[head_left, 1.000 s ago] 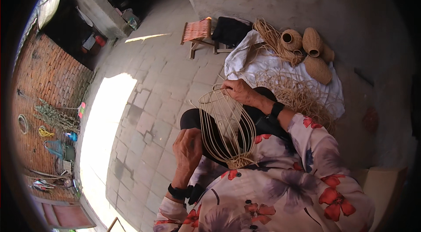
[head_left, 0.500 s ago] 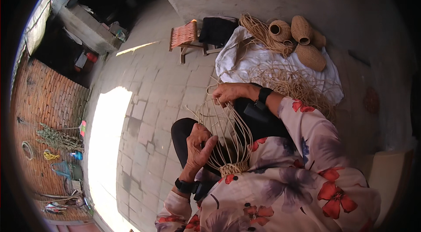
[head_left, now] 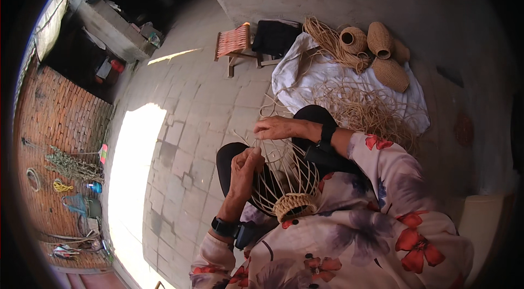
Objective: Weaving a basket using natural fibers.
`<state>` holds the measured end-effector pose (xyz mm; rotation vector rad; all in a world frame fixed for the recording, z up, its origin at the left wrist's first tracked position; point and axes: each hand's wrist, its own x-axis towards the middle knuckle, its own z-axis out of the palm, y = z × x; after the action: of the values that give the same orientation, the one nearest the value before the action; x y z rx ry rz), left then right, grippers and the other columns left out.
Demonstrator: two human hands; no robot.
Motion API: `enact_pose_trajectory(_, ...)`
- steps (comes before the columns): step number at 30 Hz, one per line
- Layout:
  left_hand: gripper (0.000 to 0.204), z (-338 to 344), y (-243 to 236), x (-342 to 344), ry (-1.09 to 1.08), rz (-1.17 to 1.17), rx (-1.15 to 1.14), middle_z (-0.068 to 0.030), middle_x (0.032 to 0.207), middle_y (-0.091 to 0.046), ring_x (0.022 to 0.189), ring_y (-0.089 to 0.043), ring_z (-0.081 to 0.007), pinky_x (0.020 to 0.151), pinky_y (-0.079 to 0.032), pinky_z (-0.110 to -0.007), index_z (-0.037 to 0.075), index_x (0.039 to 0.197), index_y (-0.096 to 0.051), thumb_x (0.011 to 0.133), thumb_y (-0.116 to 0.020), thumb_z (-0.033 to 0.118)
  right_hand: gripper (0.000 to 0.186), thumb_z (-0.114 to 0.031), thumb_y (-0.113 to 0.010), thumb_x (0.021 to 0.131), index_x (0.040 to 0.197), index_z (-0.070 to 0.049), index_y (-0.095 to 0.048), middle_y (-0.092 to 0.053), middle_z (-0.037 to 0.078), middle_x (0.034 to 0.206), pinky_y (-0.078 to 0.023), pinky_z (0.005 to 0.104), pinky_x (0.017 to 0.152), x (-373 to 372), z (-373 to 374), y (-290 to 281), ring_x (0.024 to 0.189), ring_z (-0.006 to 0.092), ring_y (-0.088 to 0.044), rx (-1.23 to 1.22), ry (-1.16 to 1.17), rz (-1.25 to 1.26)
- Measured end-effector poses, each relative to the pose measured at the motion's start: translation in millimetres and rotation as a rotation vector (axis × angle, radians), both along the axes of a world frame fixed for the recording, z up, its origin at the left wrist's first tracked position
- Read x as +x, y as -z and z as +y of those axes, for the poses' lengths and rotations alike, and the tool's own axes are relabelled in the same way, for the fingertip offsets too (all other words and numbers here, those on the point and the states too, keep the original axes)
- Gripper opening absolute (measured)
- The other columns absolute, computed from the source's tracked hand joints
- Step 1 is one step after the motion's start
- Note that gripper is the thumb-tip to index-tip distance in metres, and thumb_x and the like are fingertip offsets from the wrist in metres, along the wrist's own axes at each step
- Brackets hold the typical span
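A partly woven basket (head_left: 295, 207) rests in my lap, its braided ring toward my body and its long bare cane strands fanning out away from me. My left hand (head_left: 244, 173) is at the left side of the strands, fingers closed in a pinch around their upper part. Across the far ends of the strands lies my right hand (head_left: 277, 127), its fingers bent and closed on a thin cane strand (head_left: 267, 147). The exact strands in the fingers are partly hidden. Both wrists wear black bands.
Beyond my right arm, a white cloth (head_left: 295, 81) bears loose cane strands (head_left: 365, 106), a cane bundle (head_left: 326, 35) and several finished woven vases (head_left: 380, 40). A folding stool (head_left: 233, 41) and a dark cloth (head_left: 275, 36) stand nearby. A brick wall (head_left: 71, 119) rises left.
My left hand has moved up and closed toward the strand ends. The right hand has shifted slightly left and lower. The basket's ring has tilted, showing its dark opening.
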<state>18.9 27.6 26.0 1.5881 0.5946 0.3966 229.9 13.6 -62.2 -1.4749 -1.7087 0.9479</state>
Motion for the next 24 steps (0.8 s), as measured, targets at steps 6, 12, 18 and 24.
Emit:
enact_pose_trajectory(6,0.045,11,13,-21,0.138,-0.365,-0.253,-0.0141,0.104,-0.063,0.118,-0.055,-0.0261,0.107,-0.035,-0.038,-0.003,0.106,-0.058,0.104,-0.04,0.038,0.042,-0.032,-0.044,0.097,0.119,0.0,-0.06,-0.061,0.009,0.094,-0.047,0.0287,0.08,0,-23,31,0.089,0.0173,-0.059,-0.08,-0.006,0.536)
enact_pose_trajectory(12,0.049,10,26,-20,0.149,-0.42,-0.137,-0.0152,0.11,-0.064,0.117,-0.054,-0.0268,0.108,-0.035,-0.04,-0.004,0.102,-0.063,0.105,-0.034,0.036,0.039,-0.034,-0.044,0.097,0.109,0.0,-0.061,-0.056,0.006,0.089,-0.045,0.0268,0.071,3,-24,38,0.08,0.0142,-0.054,-0.047,-0.009,0.362)
enact_pose_trajectory(18,0.05,21,9,-11,0.316,-0.435,-0.014,-0.0133,0.104,-0.065,0.112,-0.056,-0.0293,0.107,-0.034,-0.042,-0.002,0.096,-0.065,0.104,-0.035,0.036,0.038,-0.033,-0.046,0.098,0.107,0.0,-0.061,-0.056,0.01,0.1,-0.047,0.0273,0.073,-4,-48,25,0.084,0.0154,-0.056,0.531,0.054,0.103)
enact_pose_trajectory(24,0.035,19,12,-13,0.254,-0.453,0.295,-0.0107,0.094,-0.062,0.1,-0.06,-0.0324,0.101,-0.041,-0.05,0.004,0.091,-0.063,0.098,-0.049,0.035,0.03,-0.023,-0.051,0.096,0.111,0.0,-0.061,-0.055,0.002,0.087,-0.042,0.0225,0.068,-8,-24,-6,0.077,0.0077,-0.05,-0.336,0.117,0.392)
